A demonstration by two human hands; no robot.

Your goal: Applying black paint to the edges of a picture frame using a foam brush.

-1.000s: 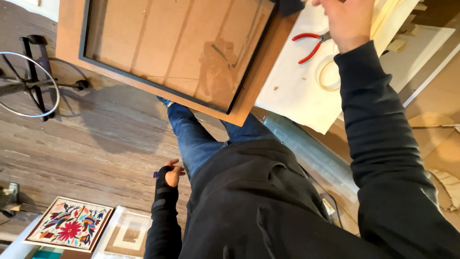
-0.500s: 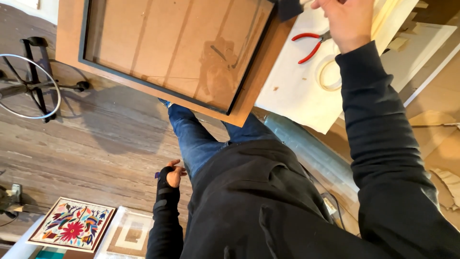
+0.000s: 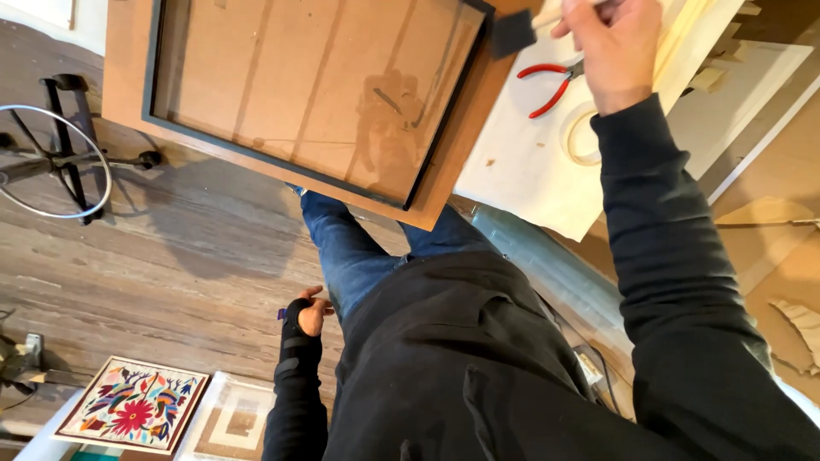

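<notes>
The right hand [image 3: 617, 53], at the top right of the frame, is pinching a foam brush [image 3: 513, 32] whose dark head is pointing left, touching the black picture frame [image 3: 448, 111] at its corner. The left hand [image 3: 311, 312] is hanging loosely curled, well apart, lower centre-left.

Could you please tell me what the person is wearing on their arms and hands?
Both arms are covered by long black sleeves reaching the wrists. The right hand is bare. The left hand has a black wrap or brace around wrist and palm, with bare fingers.
</notes>
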